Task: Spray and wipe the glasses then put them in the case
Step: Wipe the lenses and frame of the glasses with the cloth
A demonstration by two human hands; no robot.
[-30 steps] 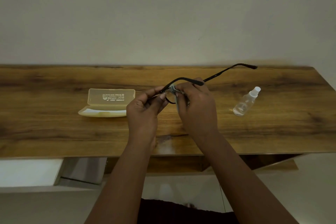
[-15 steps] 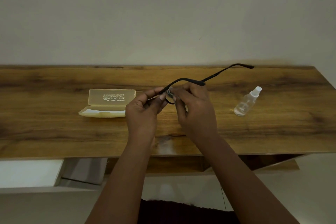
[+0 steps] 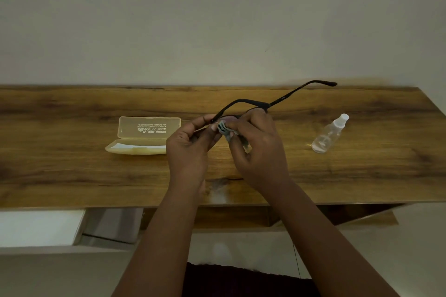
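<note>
Black-framed glasses (image 3: 246,102) are held above the middle of the wooden table (image 3: 72,171), one temple arm sticking out to the upper right. My left hand (image 3: 190,149) pinches the frame at its left end. My right hand (image 3: 259,149) pinches a small grey cloth (image 3: 223,129) against a lens, with the lens mostly hidden behind fingers and cloth. The pale yellow glasses case (image 3: 144,136) lies open on the table to the left of my hands. A small clear spray bottle (image 3: 329,134) with a white cap lies on its side to the right.
A plain pale wall stands right behind the table's far edge. White furniture (image 3: 36,226) sits below the table's near edge at the left. The table's right end slants away near the spray bottle.
My right hand has shifted slightly with the grey cloth over the lens, and more of the cloth shows now. The glasses stay held in about the same place. Case and bottle have not moved.
</note>
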